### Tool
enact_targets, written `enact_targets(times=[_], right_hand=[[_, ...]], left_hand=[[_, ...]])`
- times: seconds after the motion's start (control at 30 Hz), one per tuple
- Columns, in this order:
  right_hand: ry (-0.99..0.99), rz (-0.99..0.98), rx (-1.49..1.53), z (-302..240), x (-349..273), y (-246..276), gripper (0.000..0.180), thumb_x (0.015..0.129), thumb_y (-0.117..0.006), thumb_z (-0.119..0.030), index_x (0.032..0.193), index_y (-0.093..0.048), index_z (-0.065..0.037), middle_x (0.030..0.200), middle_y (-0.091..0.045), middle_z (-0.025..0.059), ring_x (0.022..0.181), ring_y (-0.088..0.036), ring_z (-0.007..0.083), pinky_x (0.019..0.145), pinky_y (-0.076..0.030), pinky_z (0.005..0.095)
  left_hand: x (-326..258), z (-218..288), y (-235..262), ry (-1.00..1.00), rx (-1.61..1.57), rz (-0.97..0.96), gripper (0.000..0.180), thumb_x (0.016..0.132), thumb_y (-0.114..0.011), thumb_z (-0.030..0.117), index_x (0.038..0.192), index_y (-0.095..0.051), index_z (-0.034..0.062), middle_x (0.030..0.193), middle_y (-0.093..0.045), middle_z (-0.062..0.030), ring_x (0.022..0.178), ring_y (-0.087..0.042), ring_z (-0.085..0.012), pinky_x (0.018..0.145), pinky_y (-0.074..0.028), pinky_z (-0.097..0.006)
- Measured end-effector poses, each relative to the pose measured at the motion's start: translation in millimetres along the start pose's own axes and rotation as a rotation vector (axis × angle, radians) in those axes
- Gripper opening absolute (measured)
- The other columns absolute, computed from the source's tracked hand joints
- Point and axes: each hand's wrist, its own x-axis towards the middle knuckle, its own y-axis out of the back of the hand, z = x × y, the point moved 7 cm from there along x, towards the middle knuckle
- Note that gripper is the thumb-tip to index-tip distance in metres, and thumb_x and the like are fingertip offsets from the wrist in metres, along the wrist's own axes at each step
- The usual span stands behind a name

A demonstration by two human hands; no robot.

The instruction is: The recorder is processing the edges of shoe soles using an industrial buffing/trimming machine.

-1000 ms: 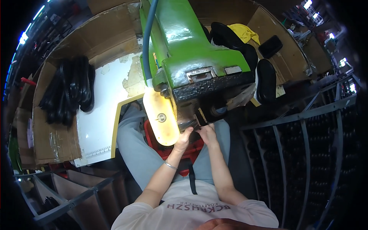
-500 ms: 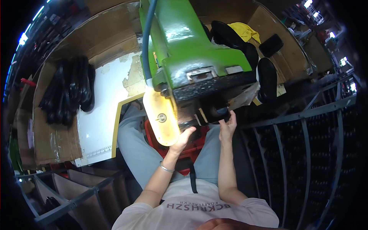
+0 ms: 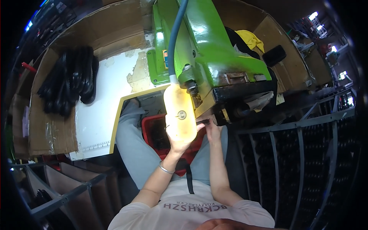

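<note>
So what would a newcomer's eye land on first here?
The bright green machine filling the upper middle, with a translucent yellow guard hanging at its front. Both hands, left hand and right hand, meet just under it. A heap of black parts lies far left on the bench.

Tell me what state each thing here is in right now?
Left hand: raised behind the yellowish guard, grip hidden.
Right hand: fingertips at the machine's black head, grip unclear.
Green machine: upright on the bench.
Black pieces: piled at the left.
Red bin: open, on the lap.
</note>
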Motion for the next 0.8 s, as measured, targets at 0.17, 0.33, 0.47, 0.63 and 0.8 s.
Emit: enact_targets(times=[0.17, 0.33, 0.47, 0.63, 0.8], right_hand=[[0.375, 0.12, -0.393, -92.8, -0.5, -11.1, 0.06, 0.074, -0.076, 0.004, 0.127, -0.049, -0.003, 0.116, -0.054, 0.0061, 0.102, -0.055, 0.0161, 0.09, -0.045, 0.0279], [0.579, 0.071, -0.666, -154.2, -13.6, -48.2, 0.066, 0.069, -0.082, 0.0, 0.127, -0.05, 0.0, 0.122, -0.049, 0.0091, 0.104, -0.054, 0.0182, 0.089, -0.048, 0.0297], [0.592, -0.003, -0.707, -157.1, -21.4, -71.8, 0.069, 0.069, -0.083, -0.002, 0.128, -0.048, 0.004, 0.129, -0.044, 0.0118, 0.11, -0.052, 0.0214, 0.092, -0.048, 0.0331], [0.558, -0.131, -0.726, -138.5, -44.1, -100.7, 0.072, 0.067, -0.084, -0.004, 0.127, -0.046, 0.009, 0.131, -0.045, 0.0166, 0.115, -0.051, 0.0265, 0.094, -0.047, 0.036], [0.733, -0.278, -0.95, -131.4, -64.7, -149.2, 0.066, 0.061, -0.088, -0.006, 0.116, -0.055, 0.009, 0.114, -0.06, 0.0173, 0.103, -0.059, 0.0264, 0.088, -0.048, 0.0356]], left_hand=[[-2.5, -4.5, 21.2, -0.062, 0.228, -0.043, 0.039, 0.074, -0.078, 0.0, 0.109, -0.06, 0.0005, 0.106, -0.062, -0.0045, 0.095, -0.059, -0.0148, 0.084, -0.048, -0.03], [5.6, 26.3, 36.1, -0.036, -0.032, 0.026, 0.021, 0.079, -0.067, 0.001, 0.097, -0.06, -0.0044, 0.09, -0.056, -0.0068, 0.076, -0.054, -0.0139, 0.068, -0.047, -0.029], [11.8, 50.2, 59.8, 0.02, -0.029, 0.04, 0.023, 0.069, -0.068, -0.016, 0.088, -0.061, -0.005, 0.09, -0.052, -0.0068, 0.076, -0.057, -0.0144, 0.071, -0.05, -0.026], [5.2, 59.7, 112.6, -0.09, -0.131, 0.084, 0.035, 0.066, -0.069, -0.018, 0.096, -0.056, -0.0047, 0.092, -0.051, -0.0087, 0.091, -0.067, -0.032, 0.083, -0.057, -0.039], [-9.9, 55.2, 155.3, -0.036, -0.251, 0.148, 0.036, 0.075, -0.073, -0.006, 0.106, -0.057, 0.0017, 0.091, -0.052, -0.0048, 0.082, -0.055, -0.0142, 0.092, -0.052, -0.044]])
